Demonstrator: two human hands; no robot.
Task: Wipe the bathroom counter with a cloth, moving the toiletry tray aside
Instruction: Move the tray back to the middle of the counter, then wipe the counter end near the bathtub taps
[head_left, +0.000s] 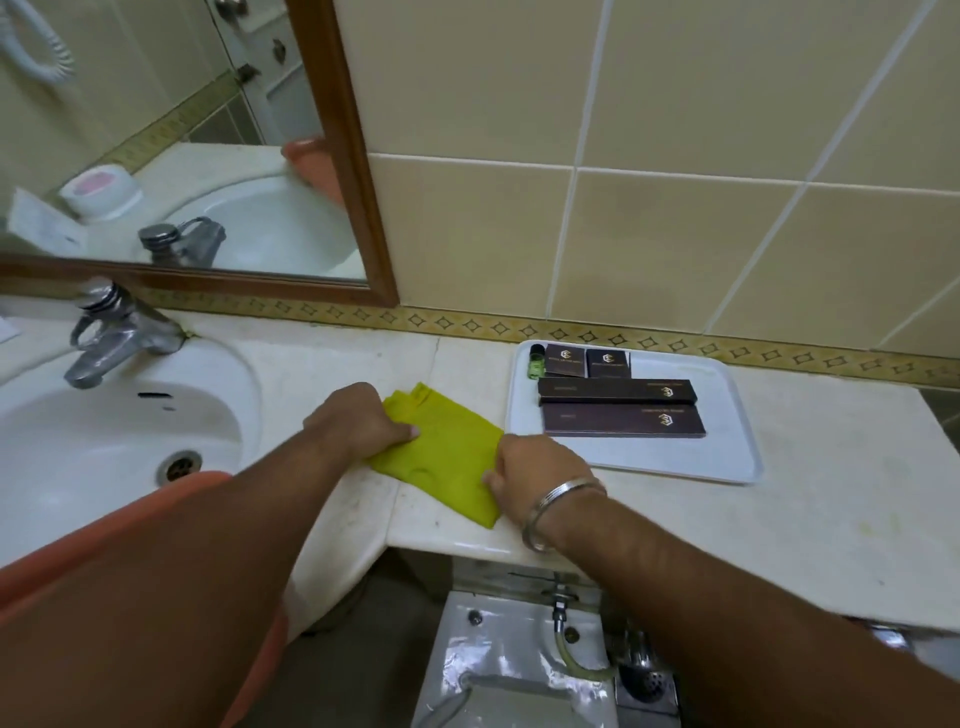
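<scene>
A yellow-green cloth (441, 454) lies folded on the pale marble counter (810, 525), between the sink and the tray. My left hand (358, 421) grips its upper left part. My right hand (540, 473), with a metal bangle on the wrist, holds its right edge near the counter's front. Just right of the cloth sits the white toiletry tray (727, 457), flat on the counter against the wall. It carries two long dark boxes (621, 408), two small dark boxes and a small green bottle (536, 360).
A white sink (104, 441) with a chrome tap (117, 332) fills the left side. A wood-framed mirror (358, 150) hangs above it. Below the counter's front edge stand a white toilet cistern (498, 654) and a hose fitting. Bare counter lies right of the tray.
</scene>
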